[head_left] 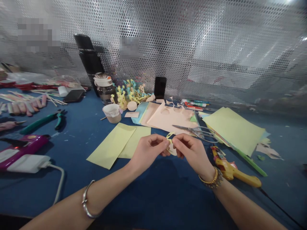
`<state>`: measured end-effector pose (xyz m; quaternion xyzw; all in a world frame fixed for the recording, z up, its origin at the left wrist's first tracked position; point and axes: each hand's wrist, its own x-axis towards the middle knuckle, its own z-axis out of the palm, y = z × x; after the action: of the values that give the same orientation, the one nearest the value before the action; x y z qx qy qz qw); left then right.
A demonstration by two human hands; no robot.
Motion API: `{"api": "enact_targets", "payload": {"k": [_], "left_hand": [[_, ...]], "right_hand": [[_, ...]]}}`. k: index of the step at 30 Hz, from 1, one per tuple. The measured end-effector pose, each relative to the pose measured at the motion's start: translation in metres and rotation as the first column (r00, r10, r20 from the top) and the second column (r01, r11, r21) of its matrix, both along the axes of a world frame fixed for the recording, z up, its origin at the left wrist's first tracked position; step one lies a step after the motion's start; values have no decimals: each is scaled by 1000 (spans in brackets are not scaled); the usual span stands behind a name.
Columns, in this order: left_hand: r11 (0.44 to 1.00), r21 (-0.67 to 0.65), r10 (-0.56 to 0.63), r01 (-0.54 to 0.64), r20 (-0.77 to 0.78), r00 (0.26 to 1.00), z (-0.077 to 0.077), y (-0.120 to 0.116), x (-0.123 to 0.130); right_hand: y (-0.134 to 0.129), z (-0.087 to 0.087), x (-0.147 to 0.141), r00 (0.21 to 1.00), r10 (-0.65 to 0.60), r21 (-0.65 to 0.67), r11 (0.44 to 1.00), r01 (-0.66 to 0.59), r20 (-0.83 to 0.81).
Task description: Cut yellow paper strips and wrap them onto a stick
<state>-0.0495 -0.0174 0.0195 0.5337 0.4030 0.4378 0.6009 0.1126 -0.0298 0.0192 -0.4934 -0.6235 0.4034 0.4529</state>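
Between my two hands is a small pale yellow paper piece (172, 149), with a thin looped strip standing up from its top. My left hand (154, 145) pinches its left side between thumb and fingers. On the other side, the fingers of my right hand (188, 145) are closed on its right edge. Just behind my hands lie scissors (189, 128) on pink paper sheets (158, 118). To the left, yellow paper sheets (112, 145) rest flat on the blue table. The paper's lower part is partly covered by my fingers.
A yellow glue gun (236, 172) lies right of my right wrist, near a green craft knife (251, 163) and a yellow paper stack (236, 127). A paper cup (112, 113), bottle (105, 89) and phone (160, 87) stand behind. Green pliers (43, 123) and a purple power strip (31, 147) are left.
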Motion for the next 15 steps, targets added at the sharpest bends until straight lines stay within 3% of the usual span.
{"api": "enact_targets", "payload": {"k": [8, 15], "left_hand": [[993, -110, -39, 51, 112, 993, -3, 3, -3], [998, -61, -14, 15, 9, 1000, 1, 2, -2]], "right_hand": [[3, 0, 3, 999, 28, -49, 998, -30, -41], [4, 1, 4, 996, 52, -48, 997, -55, -77]]}}
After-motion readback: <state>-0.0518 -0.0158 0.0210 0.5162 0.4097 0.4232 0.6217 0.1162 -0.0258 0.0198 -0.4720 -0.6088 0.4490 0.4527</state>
